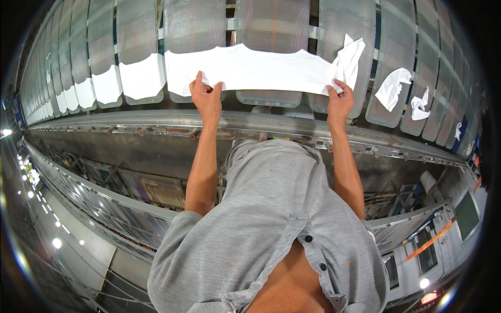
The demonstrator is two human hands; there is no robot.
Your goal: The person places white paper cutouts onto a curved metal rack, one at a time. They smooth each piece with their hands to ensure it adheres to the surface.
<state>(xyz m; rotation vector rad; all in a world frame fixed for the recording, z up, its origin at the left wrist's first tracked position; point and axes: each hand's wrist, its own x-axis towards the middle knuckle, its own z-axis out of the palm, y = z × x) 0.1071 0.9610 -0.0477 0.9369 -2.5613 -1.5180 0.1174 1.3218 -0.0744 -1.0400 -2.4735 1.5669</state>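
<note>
A white garment (pixel 255 70) lies spread across two clear plastic-covered pallets (pixel 271 31) in front of me. My left hand (pixel 206 96) pinches its near hem at the left. My right hand (pixel 339 99) grips the near hem at the right, where a sleeve (pixel 348 57) is folded up. Both arms reach forward over a metal rail (pixel 156 122). The cloth looks stretched flat between the two hands.
A long row of similar pallets runs left and right. Those to the left carry white garments (pixel 141 78); loose white pieces (pixel 394 86) lie on pallets to the right. The metal machine frame (pixel 396 148) stands between me and the pallets. My grey shirt fills the lower middle.
</note>
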